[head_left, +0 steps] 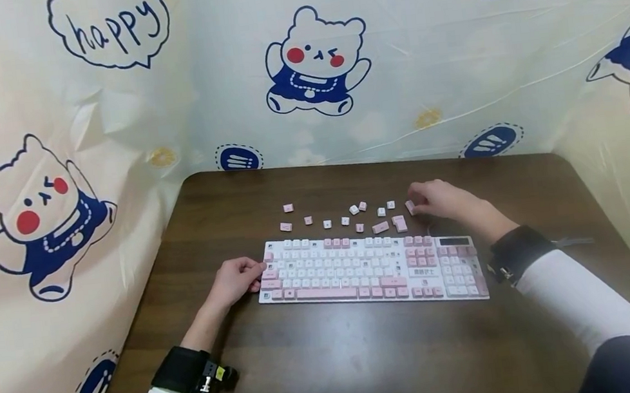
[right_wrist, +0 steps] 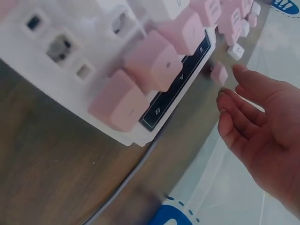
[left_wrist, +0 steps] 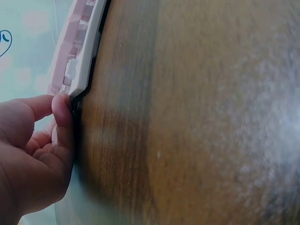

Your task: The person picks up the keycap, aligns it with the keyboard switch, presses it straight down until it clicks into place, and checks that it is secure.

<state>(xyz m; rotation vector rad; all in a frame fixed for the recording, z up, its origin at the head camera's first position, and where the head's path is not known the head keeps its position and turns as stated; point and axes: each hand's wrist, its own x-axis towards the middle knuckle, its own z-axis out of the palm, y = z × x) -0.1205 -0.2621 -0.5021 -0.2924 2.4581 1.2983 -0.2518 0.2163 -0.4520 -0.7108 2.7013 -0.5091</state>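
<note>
A white and pink keyboard lies on the table, with some switches bare of keycaps. At its left edge my left hand grips the keyboard's side with thumb and forefinger, the other fingers curled in; the left wrist view shows this hand at the keyboard corner. Beyond the keyboard's upper right, my right hand reaches down beside a pink keycap. In the right wrist view its fingers bend loosely, and the fingertips are close to the pink keycap without a visible hold on it.
Several loose white and pink keycaps, among them a long pink one, lie scattered behind the keyboard. A grey cable runs from the keyboard's back. The brown table is bordered by a printed curtain.
</note>
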